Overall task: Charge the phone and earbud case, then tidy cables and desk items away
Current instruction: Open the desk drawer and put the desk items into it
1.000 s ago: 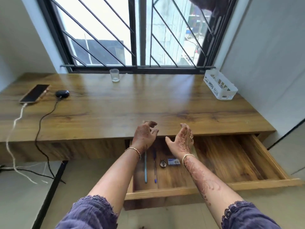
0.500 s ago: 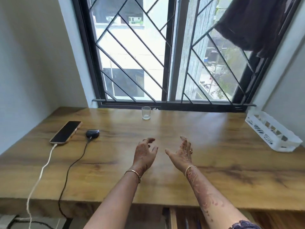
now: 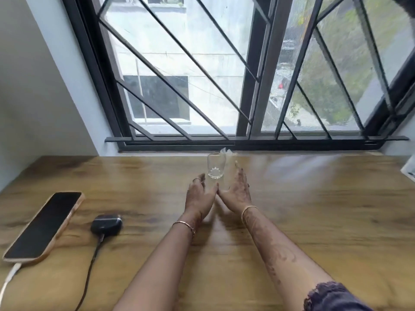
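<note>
The phone point(image 3: 43, 225) lies face up at the desk's left with a white cable point(image 3: 10, 277) plugged into its near end. Beside it sits the dark earbud case point(image 3: 106, 224), a black cable point(image 3: 89, 265) running from it toward the desk's front edge. My left hand point(image 3: 198, 195) and my right hand point(image 3: 237, 191) hover over the middle of the wooden desk point(image 3: 314, 221), palms facing each other, fingers straight, thumbs nearly touching. Both hold nothing. A small clear glass point(image 3: 216, 165) stands just beyond the fingertips, near the window.
A barred window point(image 3: 224, 75) runs along the desk's far edge. A corner of a white basket point(image 3: 409, 170) shows at the right edge. A bit of crumpled clear plastic point(image 3: 225, 151) lies behind the glass. The wall closes off the left side.
The view rose from the open drawer to the desk top and window. Both hands reached forward toward the glass and came closer together.
</note>
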Action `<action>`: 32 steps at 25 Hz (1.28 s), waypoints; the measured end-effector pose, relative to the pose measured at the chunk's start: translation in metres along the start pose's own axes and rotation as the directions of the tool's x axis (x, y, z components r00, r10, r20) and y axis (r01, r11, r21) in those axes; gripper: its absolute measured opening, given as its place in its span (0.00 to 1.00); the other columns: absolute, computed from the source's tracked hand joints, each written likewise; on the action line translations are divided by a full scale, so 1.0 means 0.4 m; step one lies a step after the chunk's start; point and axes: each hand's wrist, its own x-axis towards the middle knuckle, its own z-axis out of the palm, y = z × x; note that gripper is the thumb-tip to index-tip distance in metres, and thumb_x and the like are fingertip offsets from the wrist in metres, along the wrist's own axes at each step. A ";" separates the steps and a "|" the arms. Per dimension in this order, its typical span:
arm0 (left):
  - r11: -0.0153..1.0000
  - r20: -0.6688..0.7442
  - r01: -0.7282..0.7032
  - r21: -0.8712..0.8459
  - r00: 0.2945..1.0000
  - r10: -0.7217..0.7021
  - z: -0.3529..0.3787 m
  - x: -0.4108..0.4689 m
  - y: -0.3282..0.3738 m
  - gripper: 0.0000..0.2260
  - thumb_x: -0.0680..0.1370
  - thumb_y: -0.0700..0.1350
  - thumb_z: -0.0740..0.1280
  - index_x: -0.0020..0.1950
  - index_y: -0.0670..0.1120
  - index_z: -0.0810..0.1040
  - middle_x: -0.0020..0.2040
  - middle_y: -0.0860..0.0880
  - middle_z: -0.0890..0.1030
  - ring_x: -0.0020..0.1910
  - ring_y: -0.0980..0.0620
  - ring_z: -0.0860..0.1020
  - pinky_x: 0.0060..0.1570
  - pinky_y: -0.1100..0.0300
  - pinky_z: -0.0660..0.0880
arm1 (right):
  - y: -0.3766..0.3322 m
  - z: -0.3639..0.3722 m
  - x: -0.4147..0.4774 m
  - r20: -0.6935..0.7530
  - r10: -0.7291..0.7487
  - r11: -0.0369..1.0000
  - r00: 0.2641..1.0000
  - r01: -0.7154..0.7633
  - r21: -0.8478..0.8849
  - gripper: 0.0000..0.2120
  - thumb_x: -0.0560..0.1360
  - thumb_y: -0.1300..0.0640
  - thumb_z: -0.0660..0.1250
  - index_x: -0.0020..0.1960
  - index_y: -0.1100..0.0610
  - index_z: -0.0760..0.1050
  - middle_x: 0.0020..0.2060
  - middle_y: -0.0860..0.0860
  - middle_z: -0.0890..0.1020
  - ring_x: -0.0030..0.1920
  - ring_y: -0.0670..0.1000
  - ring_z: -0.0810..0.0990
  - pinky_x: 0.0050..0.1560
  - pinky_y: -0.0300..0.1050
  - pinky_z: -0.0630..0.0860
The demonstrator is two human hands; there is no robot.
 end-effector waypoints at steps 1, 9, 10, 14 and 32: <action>1.000 -0.004 -0.006 0.002 1.000 0.006 0.006 0.023 0.001 0.26 0.75 0.48 0.70 0.70 0.40 0.68 0.67 0.43 0.74 0.65 0.48 0.74 0.66 0.57 0.69 | 0.006 0.012 0.020 -0.013 0.014 1.000 1.000 -0.014 0.001 0.43 0.73 0.52 0.69 0.77 0.58 0.47 0.76 0.54 0.57 0.76 0.53 0.56 0.74 0.46 0.53; 0.999 0.029 0.003 -0.034 1.000 -0.002 0.036 0.140 0.010 0.21 0.75 0.48 0.68 0.67 0.45 0.72 0.61 0.44 0.79 0.62 0.46 0.77 0.63 0.55 0.71 | 0.005 0.064 0.121 -0.027 -0.085 0.996 0.996 0.085 0.023 0.32 0.73 0.50 0.62 0.75 0.57 0.59 0.71 0.55 0.70 0.69 0.56 0.69 0.70 0.43 0.61; 0.999 0.027 0.008 -0.049 1.000 -0.006 0.037 0.141 0.010 0.20 0.75 0.48 0.67 0.67 0.46 0.72 0.61 0.45 0.80 0.61 0.47 0.77 0.62 0.57 0.71 | 0.007 0.065 0.122 -0.043 -0.089 0.995 0.995 0.090 0.034 0.30 0.74 0.54 0.64 0.74 0.58 0.61 0.69 0.56 0.72 0.68 0.56 0.70 0.69 0.43 0.61; 0.992 0.037 -0.005 -0.123 0.999 0.009 0.031 0.111 0.026 0.23 0.74 0.46 0.70 0.69 0.48 0.72 0.61 0.49 0.80 0.59 0.56 0.77 0.58 0.66 0.71 | 0.023 0.047 0.100 -0.059 -0.087 0.995 0.994 0.089 0.038 0.25 0.75 0.57 0.66 0.70 0.59 0.64 0.65 0.57 0.75 0.63 0.59 0.75 0.64 0.48 0.68; 0.984 0.097 -0.067 -0.163 0.992 0.083 0.133 -0.571 0.260 0.29 0.66 0.50 0.78 0.64 0.45 0.74 0.58 0.49 0.80 0.49 0.54 0.80 0.58 0.55 0.77 | 0.120 -0.429 -0.489 -0.087 -0.141 0.989 0.986 0.143 0.024 0.31 0.72 0.46 0.68 0.69 0.55 0.61 0.62 0.55 0.77 0.58 0.58 0.78 0.59 0.54 0.75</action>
